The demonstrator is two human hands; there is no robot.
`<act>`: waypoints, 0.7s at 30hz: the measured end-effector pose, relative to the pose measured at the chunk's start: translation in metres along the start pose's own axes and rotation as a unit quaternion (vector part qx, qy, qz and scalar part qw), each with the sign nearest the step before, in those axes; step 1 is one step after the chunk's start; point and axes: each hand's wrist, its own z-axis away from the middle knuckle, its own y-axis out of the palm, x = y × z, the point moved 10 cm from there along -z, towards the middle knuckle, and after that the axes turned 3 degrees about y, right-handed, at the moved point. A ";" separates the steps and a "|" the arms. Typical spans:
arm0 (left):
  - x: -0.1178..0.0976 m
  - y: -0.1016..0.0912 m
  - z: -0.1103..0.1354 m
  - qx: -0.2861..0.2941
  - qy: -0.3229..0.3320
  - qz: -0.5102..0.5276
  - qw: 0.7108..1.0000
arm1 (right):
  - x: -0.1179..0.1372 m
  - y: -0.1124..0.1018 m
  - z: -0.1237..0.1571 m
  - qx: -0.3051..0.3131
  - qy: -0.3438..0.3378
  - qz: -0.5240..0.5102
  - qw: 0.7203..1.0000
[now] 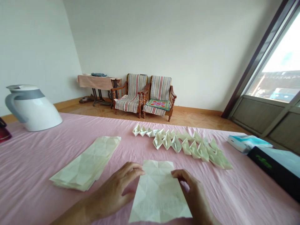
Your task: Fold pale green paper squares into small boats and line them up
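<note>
Hands meet at the far edge of a creased paper sheet (159, 192) that lies flat on the pink tablecloth (35, 168) at the lower centre of the frame. The left hand (114, 193) pinches the sheet's upper left corner, fingers together on the paper; the right hand (195, 195) curls its fingertips onto the upper right corner, pressing it down. To fold well here, I judge both corners should be held level and the crease run along the existing fold lines, with the sheet kept square to the table edge.

The sheet is pale, cream-white and thin, marked by a grid of diagonal and straight creases. Left of it lies a stack of similar sheets (86, 164); above and to the right, a row of folded paper pieces (185, 145) runs across the cloth. A white kettle (32, 107) stands at the upper left, boxes (264, 153) at the right.
</note>
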 end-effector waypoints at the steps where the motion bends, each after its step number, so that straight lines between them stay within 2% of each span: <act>1: -0.004 0.001 -0.001 -0.005 0.017 0.000 1.000 | 0.002 0.001 0.000 0.000 -0.005 -0.003 1.000; 4: -0.015 0.002 -0.003 -0.016 0.075 -0.010 0.997 | 0.010 0.008 0.002 0.013 -0.040 0.024 0.999; 7: -0.019 0.004 -0.002 -0.007 0.105 -0.031 0.994 | 0.022 0.017 0.009 0.042 -0.110 0.095 0.988; 11: -0.020 0.007 -0.001 0.008 0.118 -0.053 0.991 | 0.041 0.031 0.026 0.088 -0.236 0.236 0.939; 14: -0.020 0.009 0.001 0.011 0.125 -0.061 0.990 | 0.054 0.035 0.035 0.096 -0.304 0.282 0.905; 17: -0.017 0.014 0.001 0.036 0.113 -0.054 0.991 | 0.053 0.040 0.037 0.107 -0.319 0.262 0.905; 21: -0.011 0.016 0.000 0.059 0.083 -0.009 0.995 | 0.045 0.037 0.034 0.059 -0.305 0.204 0.928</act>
